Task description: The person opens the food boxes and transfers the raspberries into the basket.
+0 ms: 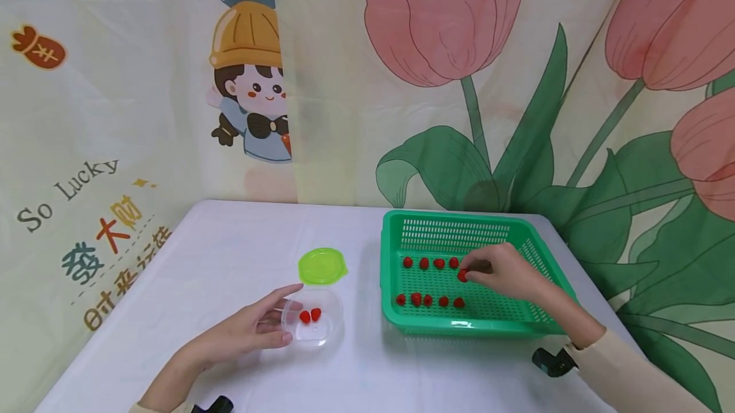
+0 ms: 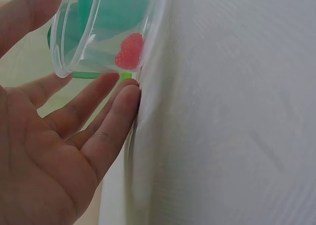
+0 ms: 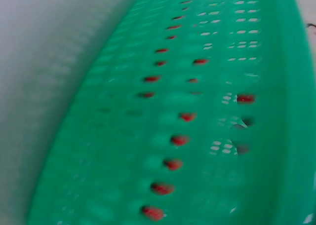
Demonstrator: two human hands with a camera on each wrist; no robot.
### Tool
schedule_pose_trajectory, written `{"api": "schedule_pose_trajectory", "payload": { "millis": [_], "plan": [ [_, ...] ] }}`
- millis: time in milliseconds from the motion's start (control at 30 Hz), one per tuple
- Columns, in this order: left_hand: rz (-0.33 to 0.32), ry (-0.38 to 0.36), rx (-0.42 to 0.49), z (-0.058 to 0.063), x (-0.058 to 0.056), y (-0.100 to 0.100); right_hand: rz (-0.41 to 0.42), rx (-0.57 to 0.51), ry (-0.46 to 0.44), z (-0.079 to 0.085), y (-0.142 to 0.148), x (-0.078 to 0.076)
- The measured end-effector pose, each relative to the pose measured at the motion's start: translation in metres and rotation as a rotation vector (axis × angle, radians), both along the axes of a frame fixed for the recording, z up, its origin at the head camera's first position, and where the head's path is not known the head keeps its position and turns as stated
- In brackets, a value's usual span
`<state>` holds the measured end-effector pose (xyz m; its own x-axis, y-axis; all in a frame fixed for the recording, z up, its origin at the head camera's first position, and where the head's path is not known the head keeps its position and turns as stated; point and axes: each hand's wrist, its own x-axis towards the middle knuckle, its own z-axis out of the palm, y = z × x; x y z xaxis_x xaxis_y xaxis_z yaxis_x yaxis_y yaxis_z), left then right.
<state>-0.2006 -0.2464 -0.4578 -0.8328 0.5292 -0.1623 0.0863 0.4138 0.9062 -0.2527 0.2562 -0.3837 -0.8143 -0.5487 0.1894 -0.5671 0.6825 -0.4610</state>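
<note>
My left hand lies along the left side of a small clear plastic cup, fingers spread and relaxed, thumb nearest the front. Two red raspberries sit in the cup; in the left wrist view the raspberries show bumpy skin through its wall. Over the green basket, my right hand pinches a raspberry between thumb and fingers, at the right end of the back row. The right wrist view shows the basket wall with red bits behind its slots; the hand is hidden there.
Several raspberries form a back row in the basket, and several more raspberries a front row. A lime-green lid lies on the white tablecloth behind the cup. A printed curtain hangs behind the table.
</note>
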Motion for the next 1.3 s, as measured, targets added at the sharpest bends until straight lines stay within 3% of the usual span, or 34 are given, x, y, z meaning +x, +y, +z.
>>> {"api": "schedule_pose_trajectory", "payload": {
  "millis": [400,667,1300],
  "plan": [
    [-0.011,-0.020,-0.008,0.001,-0.001,0.000,-0.041,0.047,-0.012,-0.032,0.028,0.000],
    [-0.020,-0.015,0.004,0.000,-0.001,-0.001,-0.022,0.095,-0.027,-0.049,0.032,0.000],
    [-0.017,-0.013,-0.005,0.000,-0.004,-0.001,0.035,0.114,-0.065,-0.054,0.028,-0.002]
  ]
}}
